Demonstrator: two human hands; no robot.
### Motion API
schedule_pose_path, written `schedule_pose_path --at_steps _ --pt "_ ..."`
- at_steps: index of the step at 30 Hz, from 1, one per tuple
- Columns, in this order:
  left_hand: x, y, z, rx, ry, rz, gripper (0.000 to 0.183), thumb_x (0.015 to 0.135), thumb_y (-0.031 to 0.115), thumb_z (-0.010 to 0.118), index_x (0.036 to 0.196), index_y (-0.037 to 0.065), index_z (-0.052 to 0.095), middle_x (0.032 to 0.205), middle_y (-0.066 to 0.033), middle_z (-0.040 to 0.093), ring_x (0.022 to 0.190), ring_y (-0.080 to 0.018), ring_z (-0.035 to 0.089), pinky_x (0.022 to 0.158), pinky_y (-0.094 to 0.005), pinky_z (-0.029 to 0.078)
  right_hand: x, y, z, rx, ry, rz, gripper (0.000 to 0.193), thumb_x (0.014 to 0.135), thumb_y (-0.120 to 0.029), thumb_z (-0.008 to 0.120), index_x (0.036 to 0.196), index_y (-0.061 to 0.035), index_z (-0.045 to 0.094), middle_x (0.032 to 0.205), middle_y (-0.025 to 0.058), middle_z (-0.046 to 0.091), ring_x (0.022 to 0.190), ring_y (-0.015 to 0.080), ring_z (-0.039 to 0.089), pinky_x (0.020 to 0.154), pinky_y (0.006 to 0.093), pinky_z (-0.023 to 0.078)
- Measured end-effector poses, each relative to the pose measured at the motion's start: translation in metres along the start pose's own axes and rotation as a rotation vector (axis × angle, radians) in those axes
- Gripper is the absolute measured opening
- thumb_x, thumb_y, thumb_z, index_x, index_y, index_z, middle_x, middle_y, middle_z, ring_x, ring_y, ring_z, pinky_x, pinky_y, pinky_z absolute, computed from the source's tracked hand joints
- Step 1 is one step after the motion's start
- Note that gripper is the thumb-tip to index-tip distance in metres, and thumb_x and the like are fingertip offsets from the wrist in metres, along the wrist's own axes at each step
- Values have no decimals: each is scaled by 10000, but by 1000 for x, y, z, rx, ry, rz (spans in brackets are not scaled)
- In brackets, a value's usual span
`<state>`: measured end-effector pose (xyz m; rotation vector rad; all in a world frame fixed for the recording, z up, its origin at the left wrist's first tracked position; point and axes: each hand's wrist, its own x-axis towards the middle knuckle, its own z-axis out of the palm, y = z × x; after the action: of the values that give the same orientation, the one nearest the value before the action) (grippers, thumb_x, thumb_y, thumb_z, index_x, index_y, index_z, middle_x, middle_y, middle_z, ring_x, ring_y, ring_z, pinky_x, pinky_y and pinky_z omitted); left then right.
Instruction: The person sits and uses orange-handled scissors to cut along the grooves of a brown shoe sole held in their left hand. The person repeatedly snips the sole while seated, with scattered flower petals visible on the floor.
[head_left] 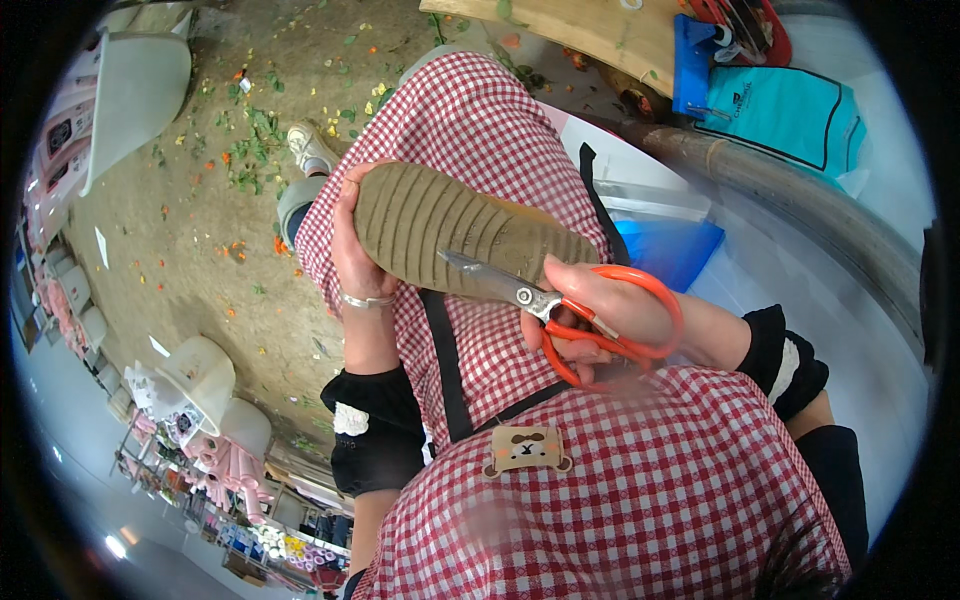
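A brown shoe [430,225] shows its ridged sole, turned up above my lap. My left hand [358,245] grips it round the toe or heel end at the left; whether a foot is inside I cannot tell. In my right hand [620,308] are scissors with orange handles [672,305], my fingers through the loops. Their blades look closed together, and the tip lies over or against the middle of the sole. My right thumb is by the sole's right end. Beneath lies my red-and-white checked apron [600,470], with a bear-face patch [527,448].
Leaves and petals [250,150] litter the floor at the left, near a white shoe [312,148]. Pale bins [200,375] stand farther left. At the upper right are a wooden board [600,35], a teal bag [780,110], a blue bag [670,250] and a grey pipe [780,185].
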<state>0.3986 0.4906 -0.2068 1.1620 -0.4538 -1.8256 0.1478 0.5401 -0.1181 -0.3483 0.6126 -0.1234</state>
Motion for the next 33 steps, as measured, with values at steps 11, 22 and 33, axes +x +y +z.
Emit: schedule_pose_path --at_steps 11,22,33 --pt "-2 3 4 45 2 16 419 920 335 311 1131 19 489 1081 -114 564 992 -221 548 884 -340 433 3 -2 1 162 21 65 671 941 -502 85 895 6 521 510 -6 387 439 115 405 501 276 479" --pt "-1 1 2 16 10 6 417 925 321 302 1139 13 486 1089 -116 559 999 -221 544 891 -337 429 8 5 6 36 93 -34 643 959 -472 96 841 -15 533 469 -25 358 405 89 354 463 250 433" --pt "2 0 -1 -9 5 -5 429 928 323 309 1167 11 482 1128 -123 554 1026 -236 539 909 -354 423 16 18 -4 110 6 -104 643 956 -470 112 822 1 527 471 -26 344 384 90 358 461 266 468"
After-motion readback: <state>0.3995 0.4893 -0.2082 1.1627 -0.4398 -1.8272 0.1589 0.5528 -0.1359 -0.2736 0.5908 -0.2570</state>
